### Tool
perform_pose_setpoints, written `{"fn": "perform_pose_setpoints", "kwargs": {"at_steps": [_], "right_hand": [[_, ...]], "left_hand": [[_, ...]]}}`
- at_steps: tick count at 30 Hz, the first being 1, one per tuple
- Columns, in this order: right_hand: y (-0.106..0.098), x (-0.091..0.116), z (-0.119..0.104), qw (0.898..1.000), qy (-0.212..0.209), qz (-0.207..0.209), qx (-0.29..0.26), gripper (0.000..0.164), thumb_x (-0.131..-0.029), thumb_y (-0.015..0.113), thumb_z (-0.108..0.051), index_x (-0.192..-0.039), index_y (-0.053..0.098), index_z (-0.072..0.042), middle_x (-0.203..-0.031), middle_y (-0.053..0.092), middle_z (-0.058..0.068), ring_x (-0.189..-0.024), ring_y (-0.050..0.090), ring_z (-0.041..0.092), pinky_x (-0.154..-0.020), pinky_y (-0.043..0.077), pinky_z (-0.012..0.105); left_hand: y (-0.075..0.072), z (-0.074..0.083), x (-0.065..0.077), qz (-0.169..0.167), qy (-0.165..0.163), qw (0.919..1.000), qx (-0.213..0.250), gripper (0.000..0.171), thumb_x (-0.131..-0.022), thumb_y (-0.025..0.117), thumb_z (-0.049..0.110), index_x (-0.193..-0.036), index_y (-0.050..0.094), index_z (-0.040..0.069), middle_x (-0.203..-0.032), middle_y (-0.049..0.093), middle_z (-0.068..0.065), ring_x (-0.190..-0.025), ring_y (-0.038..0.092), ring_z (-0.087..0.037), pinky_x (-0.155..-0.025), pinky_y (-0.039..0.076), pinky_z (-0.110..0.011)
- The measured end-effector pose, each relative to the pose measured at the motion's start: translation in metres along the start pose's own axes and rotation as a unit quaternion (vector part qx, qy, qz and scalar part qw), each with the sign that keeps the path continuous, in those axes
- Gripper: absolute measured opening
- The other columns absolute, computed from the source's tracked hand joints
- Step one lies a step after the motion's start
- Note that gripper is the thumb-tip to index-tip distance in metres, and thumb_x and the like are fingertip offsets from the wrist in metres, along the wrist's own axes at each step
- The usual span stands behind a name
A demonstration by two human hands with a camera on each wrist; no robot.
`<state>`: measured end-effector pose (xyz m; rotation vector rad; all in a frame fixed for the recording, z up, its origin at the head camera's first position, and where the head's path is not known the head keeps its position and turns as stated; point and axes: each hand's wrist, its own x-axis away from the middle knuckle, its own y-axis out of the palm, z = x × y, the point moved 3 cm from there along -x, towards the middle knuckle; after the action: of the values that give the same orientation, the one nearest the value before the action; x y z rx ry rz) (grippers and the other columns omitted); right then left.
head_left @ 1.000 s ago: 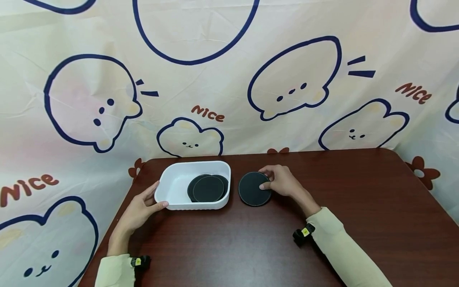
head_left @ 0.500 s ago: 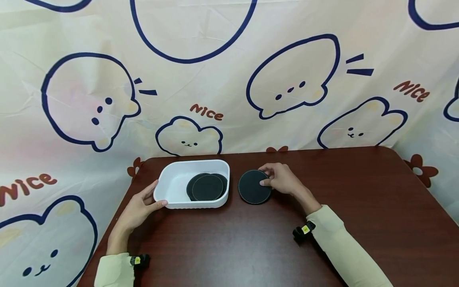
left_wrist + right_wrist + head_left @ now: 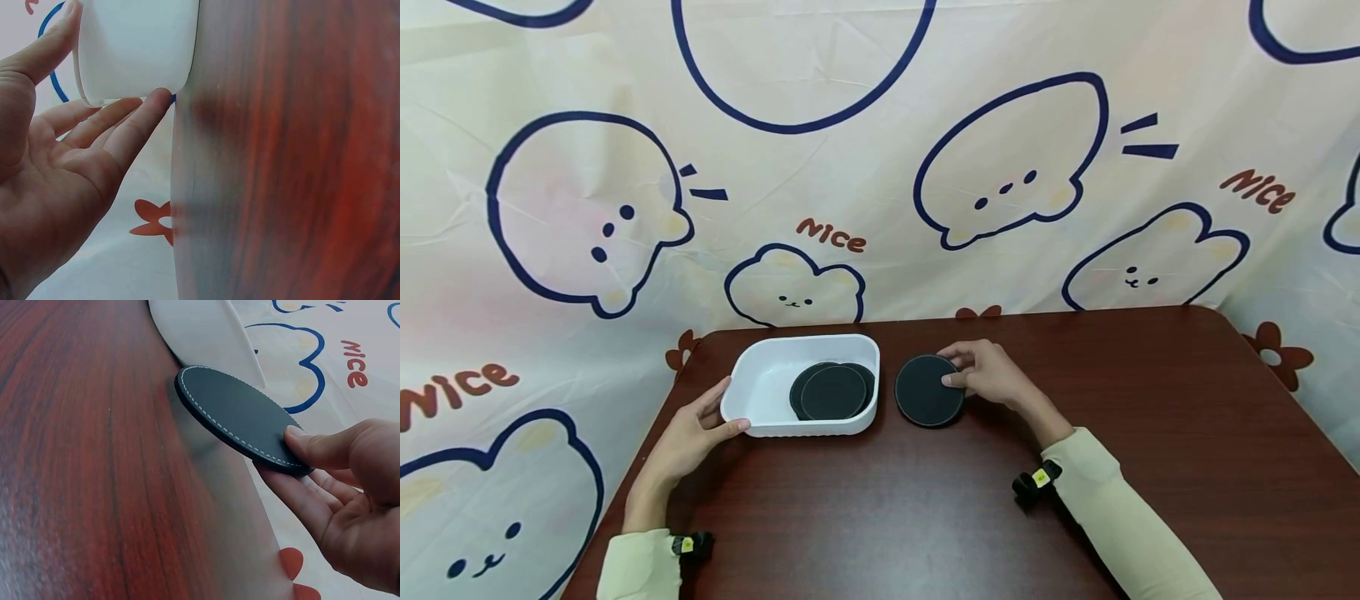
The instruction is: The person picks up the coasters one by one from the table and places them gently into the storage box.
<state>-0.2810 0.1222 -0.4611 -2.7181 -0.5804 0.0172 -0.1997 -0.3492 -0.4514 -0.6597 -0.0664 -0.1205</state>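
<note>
My right hand [image 3: 996, 379] pinches a round black coaster [image 3: 923, 398], thumb on top and fingers beneath. In the right wrist view, pale stitching runs round the edge of this coaster [image 3: 234, 412], which is held just above the table. Left of it stands a white plastic basin [image 3: 808, 429] with several similar black coasters [image 3: 833, 393] overlapping at its right end. My left hand [image 3: 688, 442] holds the basin's left end between thumb and fingers. The left wrist view shows the fingertips against the basin's outer wall [image 3: 137, 53]; the coasters inside are hidden there.
The basin and both hands are over a dark reddish-brown wooden table [image 3: 887, 517]. Behind its far edge hangs a pale cloth [image 3: 895, 275] printed with cartoon animals. Black cameras are strapped to both wrists, such as the right wrist camera [image 3: 1036, 485].
The coaster in my right hand has shifted very slightly left towards the basin. My left hand keeps its hold, and the basin stays in place.
</note>
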Motion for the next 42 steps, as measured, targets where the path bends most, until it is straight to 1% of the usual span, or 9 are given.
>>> {"fn": "perform_pose_setpoints", "kwargs": {"at_steps": [6,10,13,20,26,36,42], "right_hand": [[-0.0008,-0.0001,-0.0002,1.000,0.015,-0.005,-0.021,0.045,-0.098,0.076,-0.004,-0.142,0.066,-0.002,-0.114,0.077,0.019,-0.086,0.081,0.021,-0.076,0.069,0.039],[-0.0016,0.0018,-0.0029,0.999,0.017,-0.008,-0.027,0.046,-0.099,0.075,-0.005,-0.144,0.064,-0.002,-0.117,0.077,0.020,-0.089,0.082,0.022,-0.077,0.069,0.039],[-0.0025,0.0031,-0.0051,0.999,0.021,-0.009,-0.039,0.047,-0.100,0.074,-0.005,-0.145,0.063,-0.001,-0.119,0.076,0.021,-0.091,0.082,0.023,-0.078,0.069,0.039],[-0.0045,0.0046,-0.0065,0.998,0.025,-0.010,-0.056,0.048,-0.102,0.072,-0.007,-0.147,0.060,0.002,-0.123,0.074,0.024,-0.094,0.081,0.022,-0.082,0.069,0.038],[-0.0045,0.0040,-0.0061,0.997,0.024,-0.011,-0.066,0.049,-0.103,0.072,-0.007,-0.149,0.058,0.002,-0.126,0.073,0.024,-0.094,0.080,0.019,-0.082,0.068,0.035],[-0.0052,0.0036,-0.0060,0.994,0.031,-0.015,-0.103,0.050,-0.102,0.072,-0.008,-0.150,0.058,0.002,-0.124,0.074,0.022,-0.092,0.079,0.016,-0.081,0.068,0.031],[-0.0035,0.0025,-0.0076,0.991,0.032,-0.014,-0.132,0.050,-0.103,0.072,-0.007,-0.150,0.057,0.002,-0.121,0.076,0.018,-0.089,0.080,0.015,-0.078,0.067,0.028]], "left_hand": [[0.0002,-0.0012,-0.0005,0.000,-0.005,1.0000,-0.004,0.097,-0.100,0.079,0.030,-0.173,0.018,0.010,-0.169,0.038,-0.031,-0.142,0.059,-0.046,-0.103,0.061,-0.039],[0.0002,-0.0015,-0.0005,-0.001,-0.003,1.0000,-0.002,0.097,-0.100,0.079,0.029,-0.173,0.018,0.010,-0.168,0.039,-0.031,-0.142,0.060,-0.045,-0.101,0.062,-0.036],[0.0000,-0.0012,-0.0007,-0.001,-0.002,1.0000,-0.001,0.097,-0.100,0.079,0.029,-0.173,0.018,0.010,-0.168,0.039,-0.031,-0.141,0.060,-0.045,-0.101,0.062,-0.034],[-0.0003,0.0014,0.0001,-0.001,0.000,1.0000,-0.001,0.097,-0.100,0.079,0.028,-0.173,0.018,0.009,-0.168,0.038,-0.031,-0.142,0.059,-0.047,-0.101,0.062,-0.036],[0.0001,0.0016,0.0006,-0.002,-0.001,1.0000,0.001,0.097,-0.100,0.079,0.028,-0.173,0.017,0.009,-0.168,0.038,-0.032,-0.143,0.058,-0.047,-0.100,0.062,-0.034],[0.0008,0.0001,-0.0002,-0.003,-0.007,1.0000,-0.004,0.097,-0.100,0.079,0.028,-0.172,0.017,0.008,-0.169,0.036,-0.032,-0.143,0.057,-0.047,-0.101,0.062,-0.037],[0.0012,0.0010,0.0008,-0.001,-0.006,1.0000,-0.006,0.097,-0.100,0.079,0.030,-0.173,0.018,0.009,-0.170,0.035,-0.031,-0.144,0.056,-0.048,-0.103,0.061,-0.038]]}}
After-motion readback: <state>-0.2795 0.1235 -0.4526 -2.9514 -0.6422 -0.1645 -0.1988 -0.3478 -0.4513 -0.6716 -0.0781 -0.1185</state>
